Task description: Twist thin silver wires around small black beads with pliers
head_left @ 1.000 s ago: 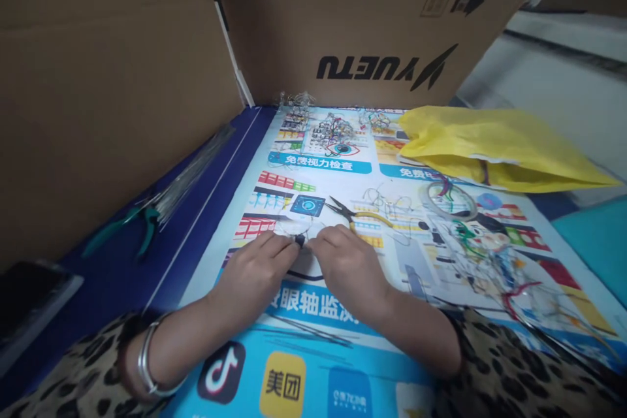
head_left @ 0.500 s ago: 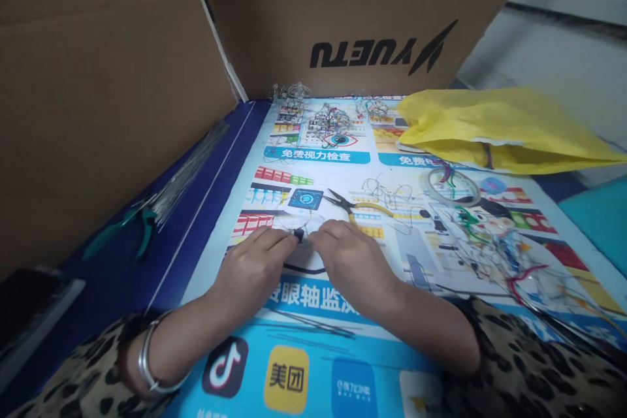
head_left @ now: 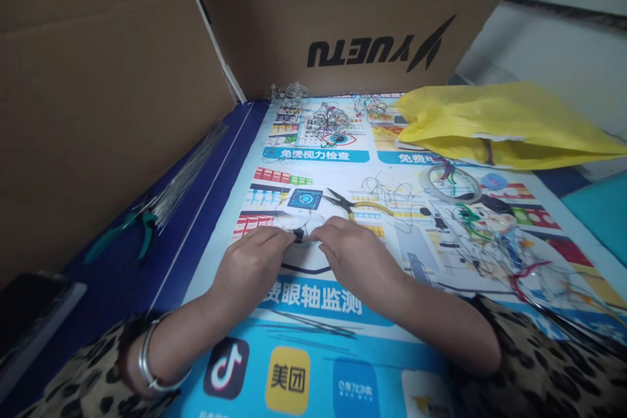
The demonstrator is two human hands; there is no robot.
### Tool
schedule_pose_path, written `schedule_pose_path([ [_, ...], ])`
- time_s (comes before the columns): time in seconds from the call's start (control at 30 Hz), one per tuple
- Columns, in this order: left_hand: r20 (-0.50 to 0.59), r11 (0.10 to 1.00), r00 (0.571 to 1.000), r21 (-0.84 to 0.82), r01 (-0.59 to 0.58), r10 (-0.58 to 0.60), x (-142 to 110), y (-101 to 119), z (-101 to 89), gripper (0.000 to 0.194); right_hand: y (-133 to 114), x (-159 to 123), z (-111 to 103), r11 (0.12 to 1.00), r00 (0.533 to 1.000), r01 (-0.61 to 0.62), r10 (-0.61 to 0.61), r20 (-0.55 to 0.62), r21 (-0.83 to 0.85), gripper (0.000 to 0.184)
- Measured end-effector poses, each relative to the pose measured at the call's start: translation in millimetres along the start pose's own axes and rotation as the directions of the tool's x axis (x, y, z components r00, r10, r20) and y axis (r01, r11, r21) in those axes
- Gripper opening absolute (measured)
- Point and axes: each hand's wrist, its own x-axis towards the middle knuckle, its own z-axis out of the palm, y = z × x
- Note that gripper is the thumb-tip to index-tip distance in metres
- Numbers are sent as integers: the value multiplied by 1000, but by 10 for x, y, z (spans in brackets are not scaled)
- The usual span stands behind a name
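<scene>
In the middle of the printed sheet, my left hand [head_left: 252, 261] and my right hand [head_left: 360, 255] face each other, fingertips a short gap apart. Each pinches a thin wire [head_left: 309, 243], which is faint between them; its ends are hidden by the fingers. A small dark patch shows beside the left fingertips, and I cannot tell whether it is printed. Just beyond my right hand lie pliers [head_left: 360, 205] with yellow handles, jaws apart. Several dark straight wires [head_left: 313, 324] lie on the sheet in front of my wrists.
Cardboard walls [head_left: 343, 6] stand behind and left. At left are a bundle of straight wires [head_left: 189, 173], teal-handled pliers [head_left: 147, 235] and a dark flat device [head_left: 42, 313]. Tangled wires [head_left: 328, 119] lie at the back. Right are a yellow bag [head_left: 514, 119], a tape roll [head_left: 477, 192] and more wires [head_left: 499, 255].
My right hand has turned slightly, and a little more room shows under its fingers. My left hand keeps nearly the same place and pinch. The camera view has shifted slightly.
</scene>
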Motion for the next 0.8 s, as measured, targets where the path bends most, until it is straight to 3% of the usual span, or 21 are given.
schedule_pose_path([
  [0.5, 41, 998, 997, 35, 58, -59, -22, 11, 1, 22, -25, 22, -20, 999, 998, -38, 37, 50, 7, 28],
  [0.8, 22, 992, 994, -63, 111, -109, -3, -1, 15, 21, -17, 10, 44, 997, 999, -49, 50, -15, 66, 27],
])
